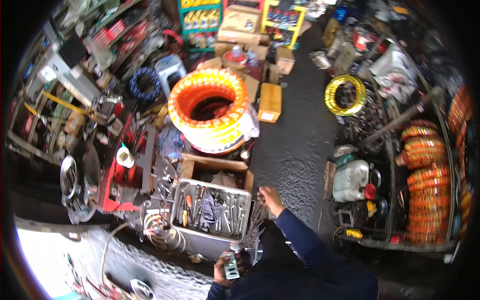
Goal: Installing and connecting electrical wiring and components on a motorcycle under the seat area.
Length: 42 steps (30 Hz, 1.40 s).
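My left hand [220, 273], low in the view, is closed around a small flat pale package [231, 268] with dark marks on its face; its exact kind is too small to make out. My right hand [271, 201] is stretched out past the right side of a metal tray [212, 184], fingers apart and nothing seen in them. In the tray lie several wrenches [235, 212], orange-handled screwdrivers [189, 201] and a dark crumpled cloth [208, 212]. Thin metal rods [255, 223] stand bunched between the tray and my right arm.
An open cardboard box [218, 163] sits behind the tray, with a stack of wrapped tyres [220, 137] beyond. A hose coil [162, 232] lies to the left. On the right are a grey jerrycan [349, 181], a yellow-wrapped ring [345, 95] and a rack of orange-wrapped tyres [429, 200].
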Each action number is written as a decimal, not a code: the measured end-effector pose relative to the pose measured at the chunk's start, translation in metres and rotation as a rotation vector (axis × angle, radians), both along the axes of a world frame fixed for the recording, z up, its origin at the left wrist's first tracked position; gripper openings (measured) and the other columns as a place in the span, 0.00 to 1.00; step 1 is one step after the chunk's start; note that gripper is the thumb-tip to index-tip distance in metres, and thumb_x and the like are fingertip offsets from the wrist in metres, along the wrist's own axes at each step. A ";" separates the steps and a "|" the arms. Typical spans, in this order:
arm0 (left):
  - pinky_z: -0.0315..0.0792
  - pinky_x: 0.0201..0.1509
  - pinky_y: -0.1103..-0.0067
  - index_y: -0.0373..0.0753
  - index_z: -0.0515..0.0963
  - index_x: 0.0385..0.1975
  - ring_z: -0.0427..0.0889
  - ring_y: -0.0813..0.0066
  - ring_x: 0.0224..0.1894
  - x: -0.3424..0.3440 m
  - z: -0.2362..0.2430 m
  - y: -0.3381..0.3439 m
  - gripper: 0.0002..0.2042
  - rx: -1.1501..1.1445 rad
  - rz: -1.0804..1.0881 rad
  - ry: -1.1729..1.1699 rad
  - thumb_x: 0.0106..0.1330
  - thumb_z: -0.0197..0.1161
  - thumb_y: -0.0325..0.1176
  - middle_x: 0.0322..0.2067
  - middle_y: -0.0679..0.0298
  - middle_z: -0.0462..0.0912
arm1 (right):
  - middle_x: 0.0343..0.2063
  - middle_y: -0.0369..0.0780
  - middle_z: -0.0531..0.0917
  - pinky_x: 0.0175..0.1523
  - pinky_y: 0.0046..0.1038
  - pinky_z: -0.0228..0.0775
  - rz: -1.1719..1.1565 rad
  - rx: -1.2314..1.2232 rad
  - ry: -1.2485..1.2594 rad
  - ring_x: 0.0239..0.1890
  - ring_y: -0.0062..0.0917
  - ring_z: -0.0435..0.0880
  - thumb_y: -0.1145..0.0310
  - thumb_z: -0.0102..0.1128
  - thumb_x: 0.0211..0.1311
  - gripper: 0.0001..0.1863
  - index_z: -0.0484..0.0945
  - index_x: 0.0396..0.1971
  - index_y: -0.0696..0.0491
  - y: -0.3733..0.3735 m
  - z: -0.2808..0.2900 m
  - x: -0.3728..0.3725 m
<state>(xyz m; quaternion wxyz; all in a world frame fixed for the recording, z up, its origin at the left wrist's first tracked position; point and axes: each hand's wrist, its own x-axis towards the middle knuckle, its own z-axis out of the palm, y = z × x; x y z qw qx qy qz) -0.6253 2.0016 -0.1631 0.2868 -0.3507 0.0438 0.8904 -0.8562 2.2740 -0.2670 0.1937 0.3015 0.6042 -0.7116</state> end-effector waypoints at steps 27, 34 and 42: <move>0.77 0.34 0.69 0.43 0.71 0.50 0.78 0.65 0.36 -0.151 -0.006 0.166 0.20 -0.471 0.408 -0.054 0.57 0.65 0.37 0.39 0.58 0.77 | 0.18 0.31 0.77 0.26 0.21 0.65 0.847 -0.062 0.025 0.19 0.13 0.73 0.65 0.58 0.71 0.12 0.81 0.33 0.59 0.090 0.071 -0.182; 0.72 0.57 0.71 0.33 0.76 0.48 0.80 0.63 0.52 -0.215 0.073 0.133 0.17 -1.109 0.054 0.635 0.57 0.64 0.25 0.48 0.55 0.81 | 0.30 0.34 0.83 0.35 0.18 0.72 0.715 0.071 0.436 0.30 0.13 0.81 0.74 0.59 0.67 0.07 0.77 0.43 0.59 0.028 0.175 -0.190; 0.68 0.64 0.66 0.31 0.77 0.47 0.77 0.52 0.59 -0.180 0.106 0.070 0.19 -1.532 0.011 0.691 0.52 0.64 0.22 0.56 0.50 0.78 | 0.37 0.39 0.84 0.43 0.26 0.77 1.019 0.172 0.843 0.38 0.24 0.85 0.77 0.65 0.58 0.14 0.82 0.46 0.57 -0.074 0.246 -0.122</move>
